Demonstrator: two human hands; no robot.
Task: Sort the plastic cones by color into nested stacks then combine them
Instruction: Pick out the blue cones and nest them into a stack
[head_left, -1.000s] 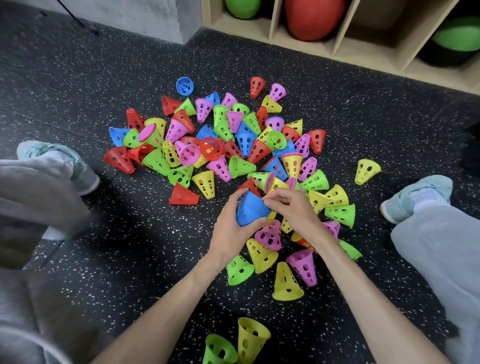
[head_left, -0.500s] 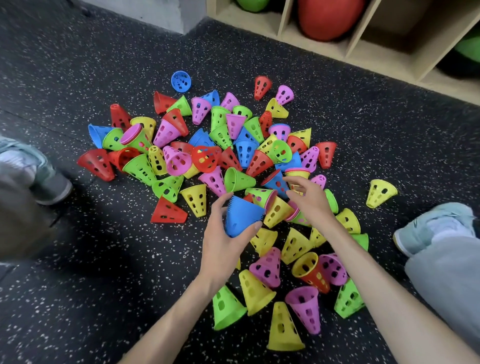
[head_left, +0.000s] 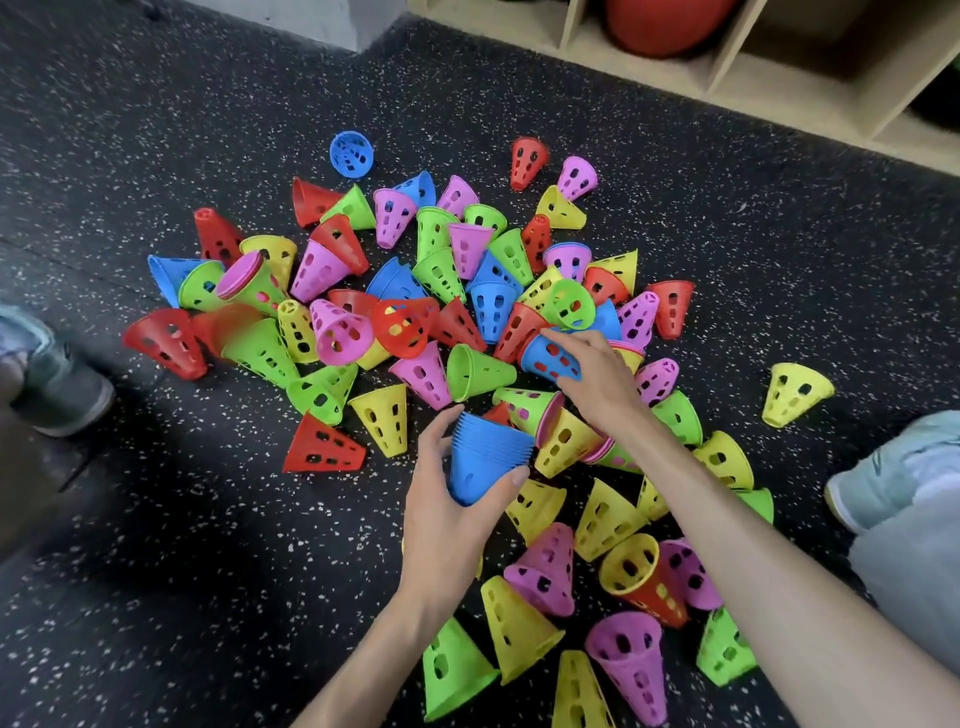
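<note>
Left hand (head_left: 441, 514) curled round nested blue stack (head_left: 485, 457), wide rims tipped toward 1 o'clock, probably to receive another. At 1 o'clock from it, right hand (head_left: 597, 379) with fingers bent over loose blue cone (head_left: 548, 358) in pile, seemingly closing to lift.

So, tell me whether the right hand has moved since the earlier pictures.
Yes. The right hand left the nested stack of blue plastic cones and reached farther into the pile, onto a single blue plastic cone.
</note>
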